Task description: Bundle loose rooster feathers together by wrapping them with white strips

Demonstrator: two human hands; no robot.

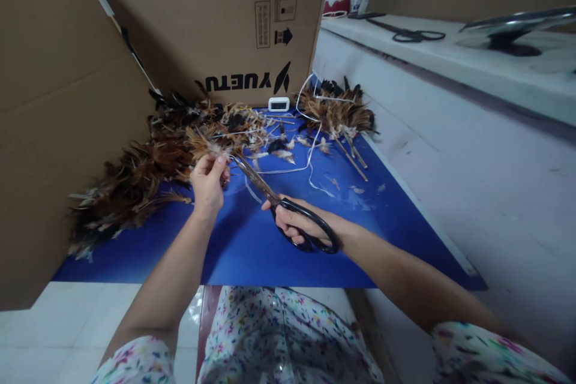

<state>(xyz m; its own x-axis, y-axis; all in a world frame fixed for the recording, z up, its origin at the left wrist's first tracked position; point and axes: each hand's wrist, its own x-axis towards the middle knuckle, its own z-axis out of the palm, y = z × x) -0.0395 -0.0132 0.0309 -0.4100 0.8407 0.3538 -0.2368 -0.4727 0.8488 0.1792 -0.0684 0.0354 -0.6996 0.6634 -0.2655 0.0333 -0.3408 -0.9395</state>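
Over the blue tabletop [252, 252], my left hand [209, 183] pinches the pale quill end of a brown feather [204, 143], its fingertips pressed together. My right hand [294, 222] is wrapped round the black handles of a pair of scissors [258, 180]. The scissors' dark blades point up and left, with their tips close beside my left fingertips. The blades look nearly closed; whether they touch the feather is too small to tell. A long heap of brown and black feathers [148, 162] lies beyond and left of my left hand.
Another feather bundle with sticks [337, 111] lies at the back right. White string [310, 156] trails over the table near a small white digital display [278, 104]. Cardboard [180, 24] stands behind and at left. On the right ledge [486, 72] lies another pair of scissors [414, 35].
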